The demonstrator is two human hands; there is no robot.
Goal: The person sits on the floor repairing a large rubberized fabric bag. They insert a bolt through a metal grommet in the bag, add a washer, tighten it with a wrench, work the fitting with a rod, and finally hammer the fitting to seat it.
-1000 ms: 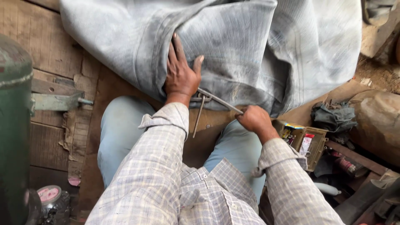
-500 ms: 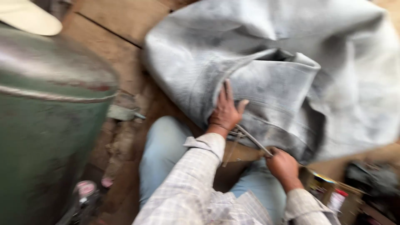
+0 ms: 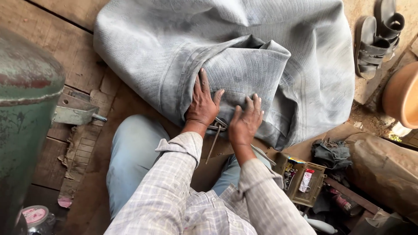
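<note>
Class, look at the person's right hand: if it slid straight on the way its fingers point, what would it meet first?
The right hand already lies flat on the grey rubber sheet; going on, it would probably meet the raised fold first.

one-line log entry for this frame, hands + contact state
left hand: flat on grey sheet | right hand: open, palm on sheet edge | metal tool: under both hands, ungripped | open box: right of knee
</note>
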